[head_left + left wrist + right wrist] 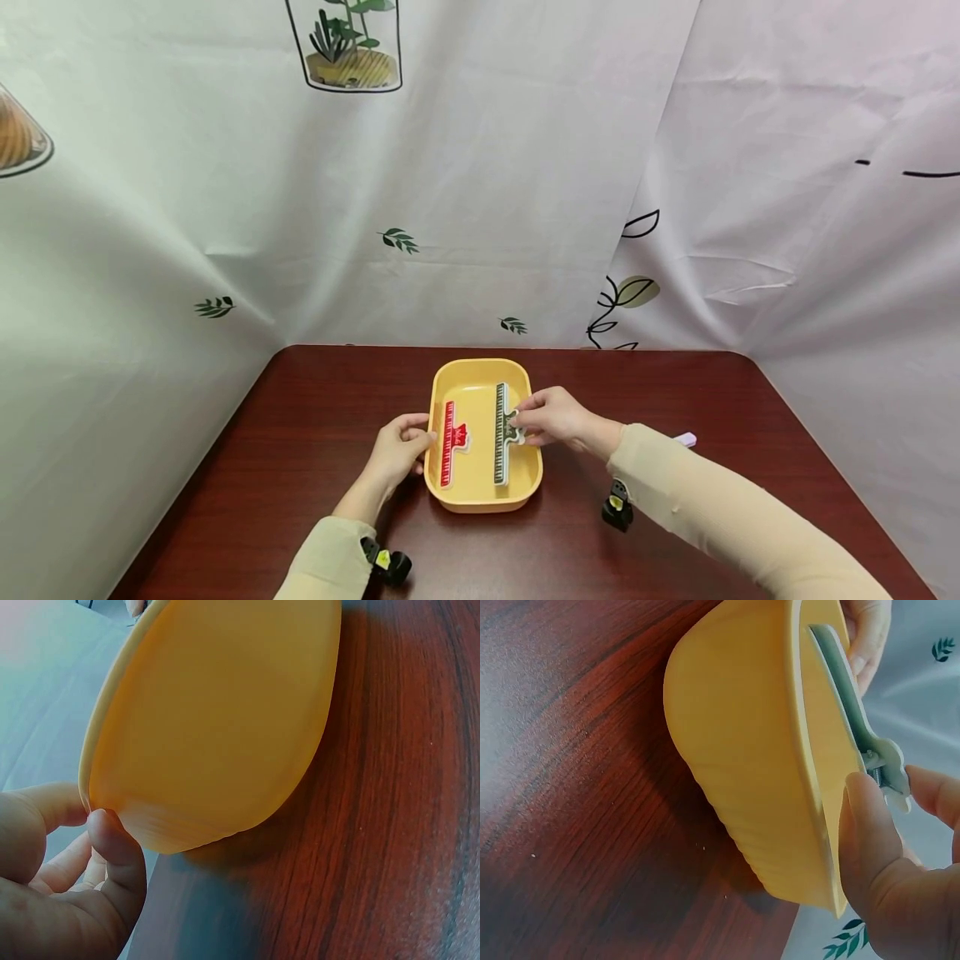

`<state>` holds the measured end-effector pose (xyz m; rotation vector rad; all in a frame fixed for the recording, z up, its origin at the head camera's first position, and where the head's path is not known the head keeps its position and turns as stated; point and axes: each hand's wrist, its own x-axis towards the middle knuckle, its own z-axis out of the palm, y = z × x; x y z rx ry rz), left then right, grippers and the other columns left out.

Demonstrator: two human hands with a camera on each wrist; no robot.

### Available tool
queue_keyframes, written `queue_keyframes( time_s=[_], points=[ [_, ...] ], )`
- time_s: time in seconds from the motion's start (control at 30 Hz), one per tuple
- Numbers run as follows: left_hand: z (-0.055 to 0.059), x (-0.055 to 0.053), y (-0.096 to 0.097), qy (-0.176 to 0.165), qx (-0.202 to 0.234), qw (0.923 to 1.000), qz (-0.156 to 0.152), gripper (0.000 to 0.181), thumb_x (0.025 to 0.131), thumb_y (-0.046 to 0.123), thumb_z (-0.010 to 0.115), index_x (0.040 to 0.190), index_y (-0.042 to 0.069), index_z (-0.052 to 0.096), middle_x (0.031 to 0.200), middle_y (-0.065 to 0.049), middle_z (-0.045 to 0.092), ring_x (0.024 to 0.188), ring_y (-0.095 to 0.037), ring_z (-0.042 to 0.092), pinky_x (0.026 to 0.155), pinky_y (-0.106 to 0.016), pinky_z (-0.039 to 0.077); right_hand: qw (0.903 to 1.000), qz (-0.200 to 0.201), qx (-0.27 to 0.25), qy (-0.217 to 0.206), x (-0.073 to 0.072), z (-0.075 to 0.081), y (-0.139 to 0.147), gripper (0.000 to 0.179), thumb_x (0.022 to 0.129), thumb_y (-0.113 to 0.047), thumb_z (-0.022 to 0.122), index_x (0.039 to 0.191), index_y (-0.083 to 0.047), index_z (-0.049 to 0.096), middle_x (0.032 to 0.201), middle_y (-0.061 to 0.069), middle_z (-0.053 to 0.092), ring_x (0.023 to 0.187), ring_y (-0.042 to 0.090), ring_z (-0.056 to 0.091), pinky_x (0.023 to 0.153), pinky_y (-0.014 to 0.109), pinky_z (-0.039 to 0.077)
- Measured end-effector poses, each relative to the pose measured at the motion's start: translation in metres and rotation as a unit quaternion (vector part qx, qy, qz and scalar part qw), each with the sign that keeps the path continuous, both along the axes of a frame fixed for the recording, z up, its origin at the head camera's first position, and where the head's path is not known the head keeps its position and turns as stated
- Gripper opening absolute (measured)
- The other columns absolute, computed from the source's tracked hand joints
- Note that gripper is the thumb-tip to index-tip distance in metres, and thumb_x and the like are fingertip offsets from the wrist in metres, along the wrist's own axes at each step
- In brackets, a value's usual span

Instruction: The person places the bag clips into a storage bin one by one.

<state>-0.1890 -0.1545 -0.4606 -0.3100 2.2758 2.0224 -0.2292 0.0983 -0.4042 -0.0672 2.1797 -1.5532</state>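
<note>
A yellow tray [482, 507] with raised sides stands on the table. My left hand [400, 450] pinches its left rim between thumb and fingers, which the left wrist view shows closely at the tray wall [217, 712]. Inside lies a long red clip [447, 446] with a keyboard-like stripe pattern, near the left wall. My right hand [558, 421] reaches over the right rim and pinches the grip tab of a similar dark green clip [501, 450]. In the right wrist view this clip [847, 690] is tilted at the rim, with its spring showing between thumb and forefinger.
The dark red wooden table [300, 467] runs back to a white curtain [480, 167] with leaf prints. A pale lilac object [686, 439] lies partly hidden behind the right forearm. Black wrist cameras [617, 507] hang at both sleeves.
</note>
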Motion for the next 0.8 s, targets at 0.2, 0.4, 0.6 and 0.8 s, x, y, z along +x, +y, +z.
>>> queue_keyframes(
  time_s=[0.2,0.4,0.6,0.8],
  points=[
    [-0.001,0.000,0.000,0.001,0.002,1.0000,0.000,0.040,0.084,0.003,0.063,0.122,-0.003,0.053,0.075,-0.003,0.059,0.050,-0.008,0.050,0.041,-0.020,0.042,0.9996,0.006,0.025,0.008,-0.004,-0.001,-0.005,0.023,0.081,-0.010,0.071,0.099,0.004,0.068,0.077,0.008,0.069,0.063,0.012,0.065,0.056,0.026,0.057],
    [0.001,0.001,0.000,0.003,0.008,1.0000,-0.001,0.041,0.084,0.003,0.064,0.123,-0.004,0.052,0.075,-0.002,0.059,0.050,-0.008,0.050,0.040,-0.021,0.041,0.9993,0.004,0.037,0.008,-0.007,-0.002,-0.009,0.022,0.079,-0.010,0.072,0.097,0.004,0.068,0.076,0.008,0.069,0.061,0.012,0.065,0.055,0.026,0.056],
    [-0.001,0.000,0.000,0.000,0.008,1.0000,-0.001,0.040,0.084,0.003,0.064,0.122,-0.003,0.053,0.075,-0.002,0.059,0.050,-0.008,0.051,0.041,-0.020,0.042,0.9991,0.006,0.041,0.010,-0.010,-0.001,-0.014,0.023,0.079,-0.009,0.073,0.097,0.005,0.068,0.078,0.009,0.070,0.061,0.011,0.065,0.057,0.027,0.057],
    [-0.002,-0.001,-0.001,-0.001,0.010,1.0000,0.001,0.038,0.084,0.002,0.063,0.120,-0.002,0.054,0.075,-0.002,0.059,0.051,-0.008,0.051,0.041,-0.020,0.043,0.9987,0.010,0.048,0.010,-0.012,-0.002,-0.018,0.023,0.079,-0.010,0.073,0.097,0.003,0.069,0.081,0.009,0.070,0.063,0.012,0.065,0.060,0.031,0.058]
  ],
)
